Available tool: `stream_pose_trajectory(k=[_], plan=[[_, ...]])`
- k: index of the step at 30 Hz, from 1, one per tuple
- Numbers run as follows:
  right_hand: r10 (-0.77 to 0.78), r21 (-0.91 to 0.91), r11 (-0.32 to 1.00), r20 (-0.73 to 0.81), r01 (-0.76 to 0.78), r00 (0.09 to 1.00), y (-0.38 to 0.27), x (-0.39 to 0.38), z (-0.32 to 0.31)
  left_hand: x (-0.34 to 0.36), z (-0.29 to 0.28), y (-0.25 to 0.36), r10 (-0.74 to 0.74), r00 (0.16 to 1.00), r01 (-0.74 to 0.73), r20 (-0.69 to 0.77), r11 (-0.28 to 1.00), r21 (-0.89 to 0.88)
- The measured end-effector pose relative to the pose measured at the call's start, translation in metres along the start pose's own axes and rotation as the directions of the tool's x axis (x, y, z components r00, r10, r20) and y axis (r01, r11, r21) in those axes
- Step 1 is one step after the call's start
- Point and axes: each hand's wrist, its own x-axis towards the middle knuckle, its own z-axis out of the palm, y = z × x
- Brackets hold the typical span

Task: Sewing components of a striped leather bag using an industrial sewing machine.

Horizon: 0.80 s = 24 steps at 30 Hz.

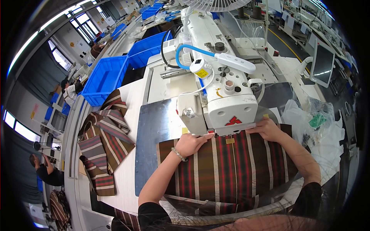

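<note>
A wide striped fabric panel (212, 169) in brown, red, black and cream lies in front of me. Its far edge runs under the head of a white industrial sewing machine (233, 109). My left hand (189, 144) is closed on that edge just left of the head, its forefinger pointing in toward the needle area. To the right of the head, my right hand (268, 129) has its fingers closed at the same edge, thumb side toward the machine. A small yellowish tag (230, 141) sits on the panel between the hands. What lies beneath my fingers is hidden.
More striped pieces (104, 142) lie heaped on the pale table at left, near a blue crate (105, 79). At right are crumpled clear plastic bags (318, 131) and a screen (322, 62) on an arm. A fan (216, 4) stands behind the machine.
</note>
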Motion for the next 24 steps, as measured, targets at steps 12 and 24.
stream_pose_trajectory(k=[12, 24], plan=[[0.008, 0.027, 1.000, 0.072, -0.010, 0.997, 0.0038, -0.0015, 0.0008, 0.0005, -0.0018, 0.0004, -0.017, 1.000, 0.018, 0.019, 1.000, -0.005], [0.017, 0.103, 0.994, 0.043, -0.022, 0.999, 0.0056, -0.0029, 0.0047, -0.0008, 0.0047, -0.0042, 0.026, 0.999, -0.028, -0.044, 0.999, -0.041]])
